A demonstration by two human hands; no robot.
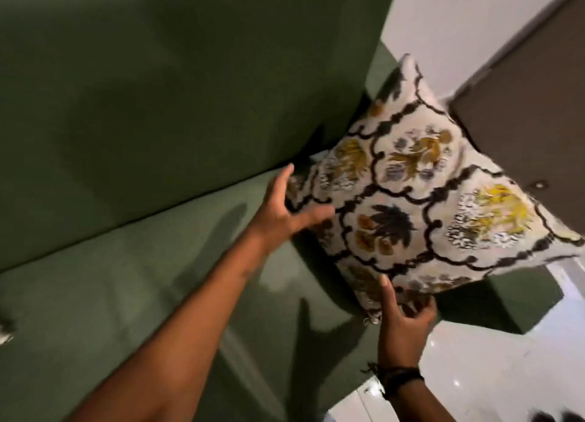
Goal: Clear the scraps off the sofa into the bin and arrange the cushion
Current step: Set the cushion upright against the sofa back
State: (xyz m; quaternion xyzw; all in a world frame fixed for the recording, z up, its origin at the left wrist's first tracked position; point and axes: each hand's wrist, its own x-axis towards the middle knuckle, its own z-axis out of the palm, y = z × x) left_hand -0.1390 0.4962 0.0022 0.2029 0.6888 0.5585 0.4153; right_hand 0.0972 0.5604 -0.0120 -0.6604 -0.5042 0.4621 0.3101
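A patterned cushion (421, 197), white with dark lattice lines and yellow and black motifs, stands tilted in the right corner of the green sofa (126, 263). My left hand (285, 209) rests on the cushion's left corner, thumb across the front, fingers spread. Gripping the cushion's lower corner is my right hand (402, 320), with the thumb on the front and the fingers curled under. The sofa seat in view carries no scraps, apart from a small pale thing (4, 330) at the far left edge, too cropped to identify. No bin is in view.
The sofa's green backrest (190, 89) fills the upper left. A white wall (459, 19) and a brown door or panel (522, 111) stand behind the cushion. Glossy white floor (490, 368) lies at the lower right, past the sofa's arm.
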